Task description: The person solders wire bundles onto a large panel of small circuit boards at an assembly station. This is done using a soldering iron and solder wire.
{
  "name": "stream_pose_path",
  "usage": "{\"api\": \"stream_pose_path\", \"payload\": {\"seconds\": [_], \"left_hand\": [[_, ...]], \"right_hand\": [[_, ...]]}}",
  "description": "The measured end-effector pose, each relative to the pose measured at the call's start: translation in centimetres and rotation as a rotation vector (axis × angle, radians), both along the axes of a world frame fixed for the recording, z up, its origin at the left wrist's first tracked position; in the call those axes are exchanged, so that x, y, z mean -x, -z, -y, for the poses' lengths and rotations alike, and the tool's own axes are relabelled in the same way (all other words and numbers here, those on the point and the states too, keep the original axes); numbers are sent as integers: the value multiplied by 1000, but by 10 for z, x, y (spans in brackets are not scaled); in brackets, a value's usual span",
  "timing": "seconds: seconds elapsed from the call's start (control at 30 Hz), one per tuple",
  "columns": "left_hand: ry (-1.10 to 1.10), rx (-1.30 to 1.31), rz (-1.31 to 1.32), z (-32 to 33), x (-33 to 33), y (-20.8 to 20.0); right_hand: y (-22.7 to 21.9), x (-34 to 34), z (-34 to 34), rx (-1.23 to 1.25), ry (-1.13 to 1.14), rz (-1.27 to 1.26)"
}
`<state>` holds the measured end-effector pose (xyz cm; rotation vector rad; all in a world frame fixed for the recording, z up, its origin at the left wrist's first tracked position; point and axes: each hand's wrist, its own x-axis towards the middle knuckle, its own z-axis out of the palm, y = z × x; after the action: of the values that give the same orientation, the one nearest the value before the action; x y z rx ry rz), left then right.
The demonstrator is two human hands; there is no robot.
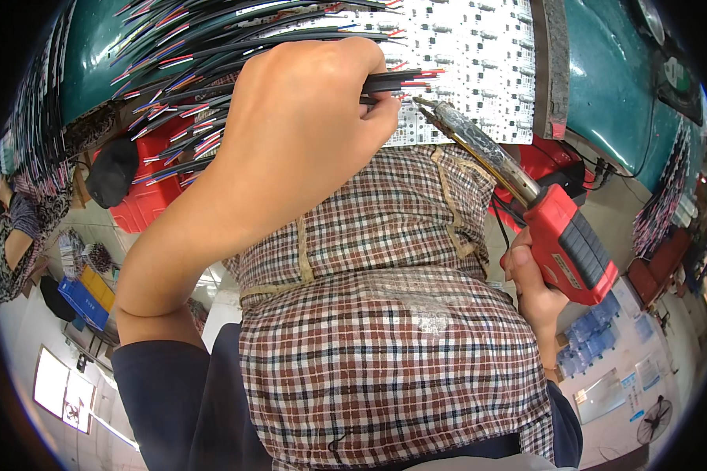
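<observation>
My left hand (314,110) is closed in a pinch round several black cables (393,80), whose stripped red and white wire ends point right over the white circuit board panel (479,63). In my right hand (530,282) is a red and black soldering gun (569,243), gripped by its handle. Its dark metal tip (426,106) is just right of and below the wire ends, over the panel's near part; I cannot tell whether it touches the board. More black cables (291,35) lie in a row along the panel's left side, some of their ends attached or resting on it.
A green work surface (605,71) extends on both sides of the panel, with a dark bar (551,71) along its right edge. Red plastic stools (133,200) stand under the table. Hanging cable bundles (666,192) are at the right. At far left shows another person's arm (20,228).
</observation>
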<state>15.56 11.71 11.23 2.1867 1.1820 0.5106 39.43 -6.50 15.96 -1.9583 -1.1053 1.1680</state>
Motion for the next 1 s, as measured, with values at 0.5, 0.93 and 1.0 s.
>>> {"api": "stream_pose_path", "payload": {"seconds": [0.5, 0.93, 1.0], "left_hand": [[39, -37, -59, 1, -1, -5], [102, 29, -20, -12, 0, -5], [107, 26, -34, -13, 0, -6]], "right_hand": [[-9, 6, -6, 7, 32, 6], [-5, 0, 7, 11, 37, 17], [-5, -1, 6, 3, 19, 17]]}}
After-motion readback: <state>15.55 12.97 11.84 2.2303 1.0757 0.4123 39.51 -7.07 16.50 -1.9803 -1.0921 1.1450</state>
